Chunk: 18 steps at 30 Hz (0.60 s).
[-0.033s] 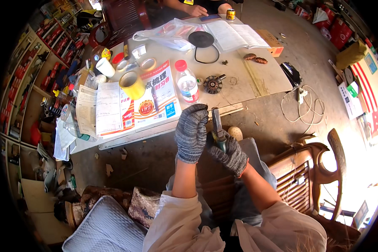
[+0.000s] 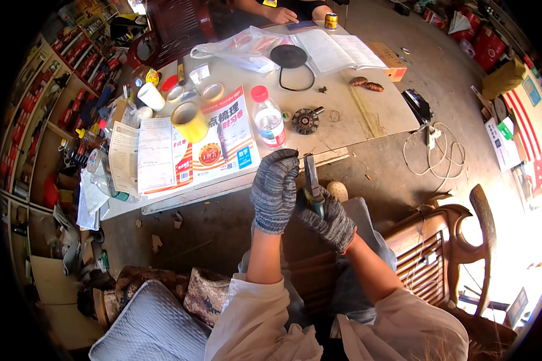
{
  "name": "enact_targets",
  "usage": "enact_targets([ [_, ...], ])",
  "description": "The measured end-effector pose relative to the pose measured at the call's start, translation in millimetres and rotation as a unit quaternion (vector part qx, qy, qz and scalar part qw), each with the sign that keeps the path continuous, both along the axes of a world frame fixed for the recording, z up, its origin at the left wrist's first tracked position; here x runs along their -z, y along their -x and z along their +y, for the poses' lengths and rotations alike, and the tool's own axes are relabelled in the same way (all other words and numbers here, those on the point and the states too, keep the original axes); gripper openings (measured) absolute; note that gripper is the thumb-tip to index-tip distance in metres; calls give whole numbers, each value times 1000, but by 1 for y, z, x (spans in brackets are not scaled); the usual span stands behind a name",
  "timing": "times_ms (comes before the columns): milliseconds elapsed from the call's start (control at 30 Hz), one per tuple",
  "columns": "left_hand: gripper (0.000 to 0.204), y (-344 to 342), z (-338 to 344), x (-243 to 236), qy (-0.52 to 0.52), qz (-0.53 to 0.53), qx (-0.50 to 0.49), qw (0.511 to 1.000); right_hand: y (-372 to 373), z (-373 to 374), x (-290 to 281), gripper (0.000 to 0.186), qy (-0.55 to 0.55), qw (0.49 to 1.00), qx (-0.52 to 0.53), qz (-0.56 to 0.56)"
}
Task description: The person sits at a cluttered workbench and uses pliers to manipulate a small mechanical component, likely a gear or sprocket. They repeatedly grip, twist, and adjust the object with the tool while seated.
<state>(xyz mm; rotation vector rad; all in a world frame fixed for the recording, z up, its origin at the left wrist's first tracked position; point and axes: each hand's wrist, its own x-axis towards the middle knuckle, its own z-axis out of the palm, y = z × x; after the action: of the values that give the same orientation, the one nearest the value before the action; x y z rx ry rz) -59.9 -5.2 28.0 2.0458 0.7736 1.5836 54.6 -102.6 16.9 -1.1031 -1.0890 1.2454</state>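
Observation:
My left hand point(image 2: 274, 191), in a grey knitted glove, is raised just before the table's near edge. Its fingers are bent and pressed together, and whatever they hold is hidden. Close beside it on the right, my right hand point(image 2: 330, 221), gloved alike, is wrapped round a hand tool point(image 2: 311, 177) with a green handle and a flat metal end pointing up and away. The tool's exact kind does not show. Beyond both hands a clear bottle with a red cap point(image 2: 267, 120) and a dark round toothed metal part with a short stub point(image 2: 305, 121) rest on the table point(image 2: 343, 129).
Papers point(image 2: 156, 153), a yellow tape roll point(image 2: 190, 122), a plastic bag point(image 2: 241, 51), a black disc point(image 2: 288, 56) and an open book point(image 2: 337, 51) cover the table. Another person's hand point(image 2: 280, 15) rests at the far side. A wooden chair point(image 2: 427, 246) stands right; a cable point(image 2: 448, 153) lies on the floor.

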Motion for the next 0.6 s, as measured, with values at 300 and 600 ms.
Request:
enact_targets([
  [300,19,0,-1,-3,12,7,18,1000,2,0,2,33,-13,1000,14,18],
  [600,19,-1,-1,-4,-9,21,20,1000,2,0,4,32,-7,999,21,29],
])
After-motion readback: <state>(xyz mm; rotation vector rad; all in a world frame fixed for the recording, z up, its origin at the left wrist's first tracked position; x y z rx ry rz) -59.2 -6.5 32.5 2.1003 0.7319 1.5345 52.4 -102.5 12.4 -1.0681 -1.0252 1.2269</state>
